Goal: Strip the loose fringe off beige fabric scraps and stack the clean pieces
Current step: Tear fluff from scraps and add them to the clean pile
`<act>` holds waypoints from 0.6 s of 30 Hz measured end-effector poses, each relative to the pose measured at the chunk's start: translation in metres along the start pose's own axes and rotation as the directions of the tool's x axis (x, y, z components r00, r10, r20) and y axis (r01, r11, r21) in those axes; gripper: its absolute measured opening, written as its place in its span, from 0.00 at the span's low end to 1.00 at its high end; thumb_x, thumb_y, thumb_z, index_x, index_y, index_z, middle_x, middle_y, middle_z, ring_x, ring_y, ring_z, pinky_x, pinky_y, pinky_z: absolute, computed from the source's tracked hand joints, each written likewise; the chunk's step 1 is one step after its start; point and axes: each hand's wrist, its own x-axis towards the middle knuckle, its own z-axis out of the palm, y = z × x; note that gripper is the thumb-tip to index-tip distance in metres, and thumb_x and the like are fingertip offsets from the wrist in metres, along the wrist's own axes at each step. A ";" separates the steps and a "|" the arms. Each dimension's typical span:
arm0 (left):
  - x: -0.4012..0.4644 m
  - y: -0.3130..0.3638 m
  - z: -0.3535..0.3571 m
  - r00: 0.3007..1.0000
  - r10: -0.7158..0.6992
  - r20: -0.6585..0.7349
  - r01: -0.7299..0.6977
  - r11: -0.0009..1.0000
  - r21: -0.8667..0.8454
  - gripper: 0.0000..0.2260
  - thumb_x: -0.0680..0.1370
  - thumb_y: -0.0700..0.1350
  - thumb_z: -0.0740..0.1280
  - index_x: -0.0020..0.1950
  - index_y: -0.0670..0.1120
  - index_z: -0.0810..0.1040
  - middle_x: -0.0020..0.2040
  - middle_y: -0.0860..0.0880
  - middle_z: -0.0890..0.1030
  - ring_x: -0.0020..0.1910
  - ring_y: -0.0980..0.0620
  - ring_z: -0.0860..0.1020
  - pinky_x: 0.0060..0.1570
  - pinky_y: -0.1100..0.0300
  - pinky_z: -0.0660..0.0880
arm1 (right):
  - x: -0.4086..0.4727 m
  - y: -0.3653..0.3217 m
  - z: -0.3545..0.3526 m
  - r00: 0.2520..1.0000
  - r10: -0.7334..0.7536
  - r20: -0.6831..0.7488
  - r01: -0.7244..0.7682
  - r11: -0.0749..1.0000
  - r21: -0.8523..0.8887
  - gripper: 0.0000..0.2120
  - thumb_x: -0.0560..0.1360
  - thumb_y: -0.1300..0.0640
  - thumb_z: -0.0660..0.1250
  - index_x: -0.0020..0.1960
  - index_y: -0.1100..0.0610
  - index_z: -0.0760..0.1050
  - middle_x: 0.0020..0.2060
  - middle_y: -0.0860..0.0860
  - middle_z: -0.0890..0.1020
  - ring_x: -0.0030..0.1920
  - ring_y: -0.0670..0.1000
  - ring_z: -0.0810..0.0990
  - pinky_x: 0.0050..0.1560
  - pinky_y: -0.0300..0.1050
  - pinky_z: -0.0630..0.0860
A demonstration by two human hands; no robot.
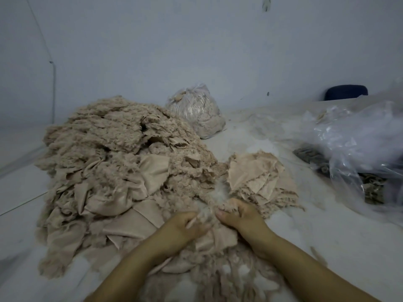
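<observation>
Both forearms are bare, with no sleeves, gloves or jewellery visible.

Dim, bluish, even light, soft shadows, slight overall blur, wide-angle bending at the edges

The floor point(283, 247) is pale and dusted with lint. On it lie a large heap of fringed beige scraps point(113, 162) at left, a smaller stack of clean pieces point(259, 177) beside it, a filled clear bag point(196, 112) behind, and crumpled plastic sheeting point(359, 144) at right.
</observation>
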 end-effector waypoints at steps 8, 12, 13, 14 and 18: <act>0.024 0.005 0.017 0.952 -0.170 -0.253 -0.007 0.818 -0.575 0.09 0.80 0.34 0.59 0.40 0.41 0.72 0.29 0.46 0.76 0.25 0.53 0.74 0.26 0.64 0.72 | -0.001 0.004 -0.006 0.999 -0.020 -0.030 0.019 0.999 -0.032 0.10 0.72 0.63 0.72 0.37 0.61 0.72 0.30 0.50 0.76 0.32 0.46 0.76 0.34 0.37 0.72; 0.020 0.000 0.008 0.958 -0.178 -0.223 -0.016 0.747 -0.664 0.08 0.78 0.36 0.61 0.40 0.41 0.73 0.26 0.49 0.75 0.18 0.58 0.66 0.18 0.69 0.61 | -0.001 0.007 -0.002 1.000 0.022 0.008 -0.022 1.000 0.009 0.09 0.75 0.65 0.69 0.37 0.56 0.78 0.32 0.51 0.80 0.32 0.48 0.78 0.32 0.39 0.73; 0.016 0.002 0.010 0.975 -0.139 -0.175 -0.003 0.775 -0.631 0.07 0.77 0.39 0.65 0.38 0.42 0.76 0.26 0.50 0.76 0.20 0.58 0.71 0.20 0.69 0.65 | 0.000 0.008 -0.002 1.000 0.020 -0.007 -0.020 0.999 0.028 0.11 0.75 0.65 0.68 0.38 0.53 0.80 0.34 0.51 0.83 0.34 0.48 0.81 0.34 0.40 0.76; 0.012 0.004 0.012 0.990 -0.099 -0.102 0.024 0.825 -0.565 0.04 0.74 0.42 0.69 0.39 0.45 0.79 0.28 0.52 0.78 0.24 0.58 0.76 0.23 0.69 0.69 | 0.001 0.007 -0.001 0.999 0.007 -0.033 -0.007 1.000 0.030 0.11 0.75 0.66 0.67 0.40 0.52 0.82 0.36 0.52 0.84 0.36 0.50 0.82 0.36 0.42 0.77; 0.015 0.004 0.025 0.971 -0.125 -0.205 0.012 0.879 -0.477 0.06 0.68 0.49 0.71 0.38 0.47 0.83 0.35 0.48 0.82 0.30 0.55 0.79 0.27 0.65 0.73 | 0.002 0.008 0.001 0.992 -0.050 -0.117 0.043 0.997 -0.062 0.08 0.76 0.59 0.69 0.41 0.62 0.76 0.33 0.56 0.77 0.33 0.53 0.73 0.34 0.44 0.71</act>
